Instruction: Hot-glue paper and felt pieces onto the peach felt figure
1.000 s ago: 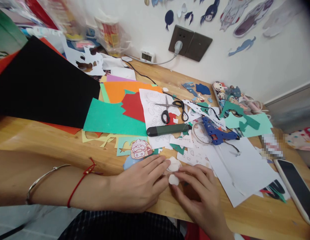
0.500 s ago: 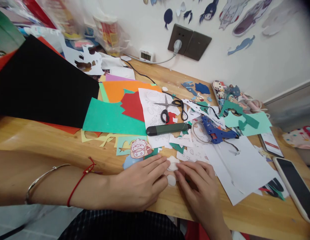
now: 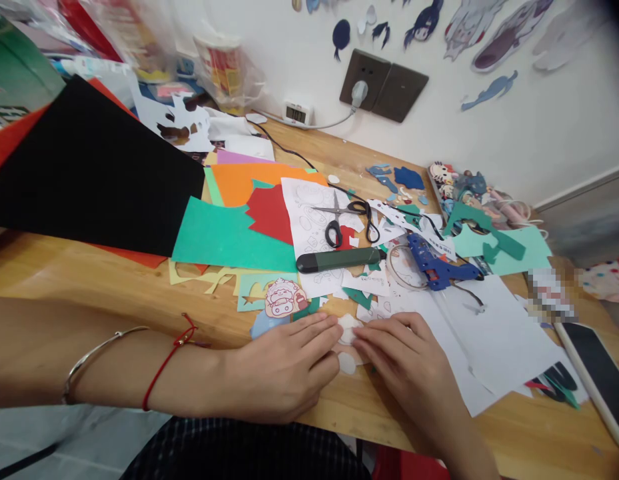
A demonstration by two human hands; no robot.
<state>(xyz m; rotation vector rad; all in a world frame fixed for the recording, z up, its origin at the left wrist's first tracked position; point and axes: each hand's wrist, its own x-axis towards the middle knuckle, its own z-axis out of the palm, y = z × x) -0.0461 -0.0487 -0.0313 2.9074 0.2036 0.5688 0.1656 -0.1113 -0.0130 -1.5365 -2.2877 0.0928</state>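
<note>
Nearest first. A small white oval [image 3: 346, 363] lies on the near side of the scissors [image 3: 339, 211], just beside the left hand [image 3: 289, 367]. One careless sweep of those fingers could carry it toward the table edge.

A little beyond, nearer the scissors, is a white piece [image 3: 347, 325], partly over a pinkish sheet [image 3: 345, 349], with fingertips at both sides. Left fingers lie long and close together, tips at its left edge. The right hand [image 3: 412, 360] bunches its fingers narrowly, tips at the right edge — cannot tell whether either hand pinches it or only presses. It looks thin; uneven pressure from opposite sides could crease it or skid it out of line.

Further, still short of the scissors: a cartoon cutout [image 3: 284, 299] close past the left fingers, easily nudged by a knuckle. Next the dark green tool [image 3: 339, 260], just on the near side of the scissors — rounded, so a bump might roll it.

To the right of the scissors, a blue glue gun [image 3: 434, 263] rests among paper scraps. Heat not visible; if it is hot, a stray reach risks a burn or scorched paper. The scissors' own blades stand apart, a snag for any hand crossing.
</note>
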